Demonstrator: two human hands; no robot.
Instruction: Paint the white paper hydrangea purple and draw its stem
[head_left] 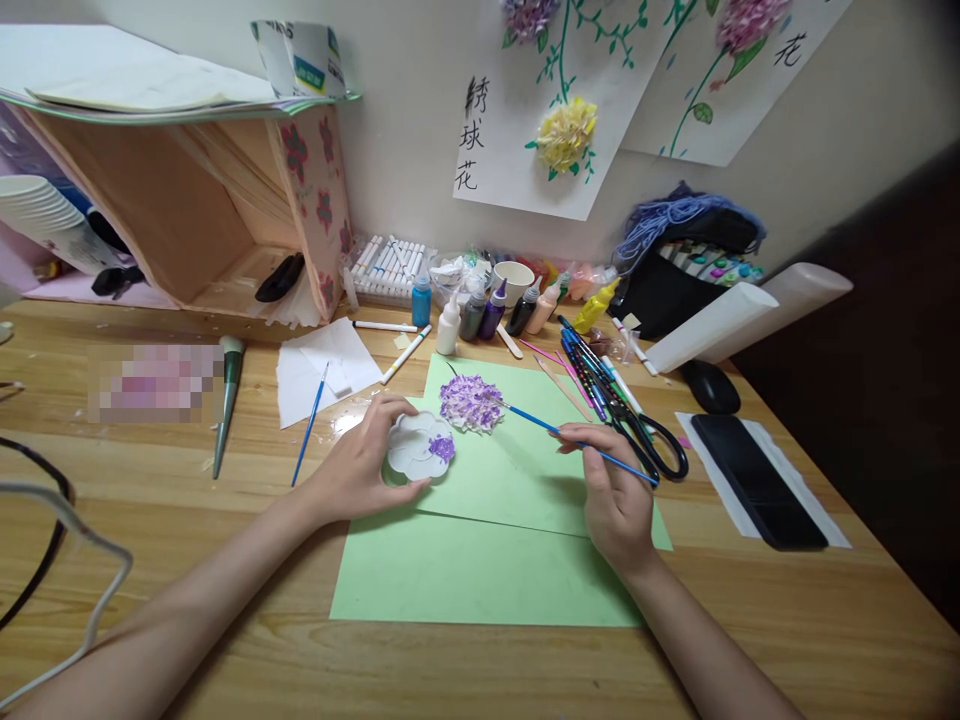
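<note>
My left hand (365, 462) curls around a small white flower-shaped palette (414, 443) that carries a blob of purple paint (442, 447). My right hand (613, 490) pinches a thin blue paintbrush (570, 440), whose tip rests on a purple-and-white paper flower (470, 402). The flower and the palette lie on green paper sheets (487, 560) on the wooden desk (225, 560).
Black scissors (651, 440) and coloured pens lie right of the flower, a phone (757, 480) and mouse (711, 386) farther right. Paint bottles (480, 310), a marker rack and a cup line the wall. A spare blue brush (310, 422), white paper and a green cone lie left.
</note>
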